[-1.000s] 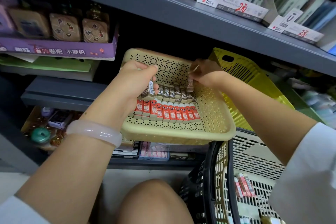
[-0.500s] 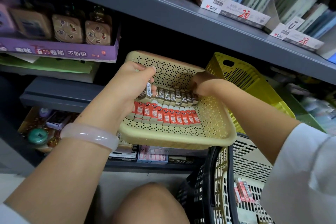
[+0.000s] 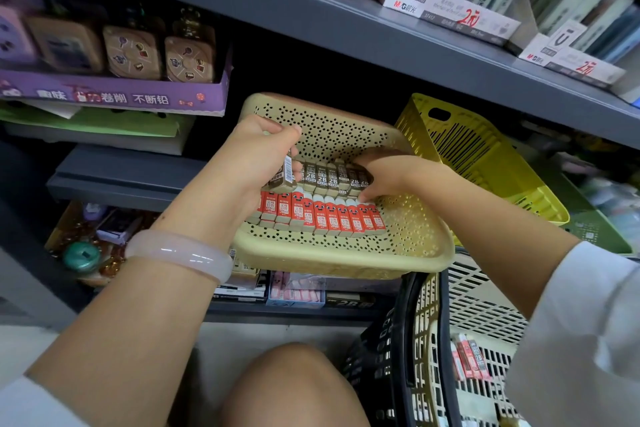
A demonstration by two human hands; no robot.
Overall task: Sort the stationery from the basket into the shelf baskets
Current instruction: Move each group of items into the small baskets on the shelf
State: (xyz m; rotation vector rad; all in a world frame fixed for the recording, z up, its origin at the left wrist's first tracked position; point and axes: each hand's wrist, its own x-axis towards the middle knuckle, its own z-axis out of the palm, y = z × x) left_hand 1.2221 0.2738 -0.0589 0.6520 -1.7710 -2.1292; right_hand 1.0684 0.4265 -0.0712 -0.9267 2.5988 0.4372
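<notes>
Beige perforated basket on the shelf: holds one row of red 2B erasers in front and one row of brown 2B erasers behind. Left hand: fingers curled round a brown eraser pack at the brown row's left end. Right hand: fingers curled, pressing on that row's right end. Slatted basket, lower right: holds loose red erasers.
</notes>
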